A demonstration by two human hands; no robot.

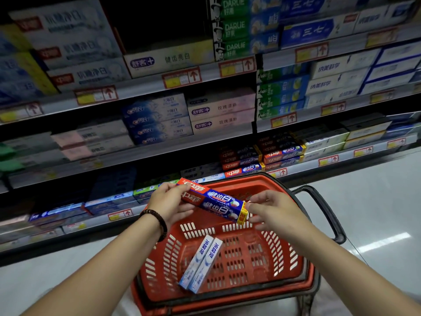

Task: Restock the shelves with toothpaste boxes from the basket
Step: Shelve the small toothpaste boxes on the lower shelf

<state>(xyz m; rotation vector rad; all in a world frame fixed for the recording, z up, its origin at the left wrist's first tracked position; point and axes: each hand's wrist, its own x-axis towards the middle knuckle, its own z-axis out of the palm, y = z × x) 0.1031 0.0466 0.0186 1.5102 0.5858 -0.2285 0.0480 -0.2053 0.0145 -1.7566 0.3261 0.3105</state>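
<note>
Red-and-blue toothpaste box (211, 201): one, held tilted over the basket (284, 249), red end up and to my left, yellow end flap down and to my right.

My left grip (169, 199): curled round the red end, thumb on top, fingers underneath. Dark bead bracelet (157, 222) on that wrist.

My right grip (271, 210): fingers loosely spread, tips at the yellow flap; I cannot tell whether they pinch it or only touch it.

Basket: red plastic with slotted walls, on the pale floor (376, 201) before the shelves (148, 85); black handle (328, 213) folded out to my right.

White-and-blue boxes (200, 263): two, lying side by side on the basket's bottom, touching each other.

Shelves: several tiers, stacked with boxed toothpaste, red-and-yellow price tags (182, 77) along the edges. Matching red-and-blue boxes (241, 159) sit on a lower tier, just beyond the basket's far rim.
</note>
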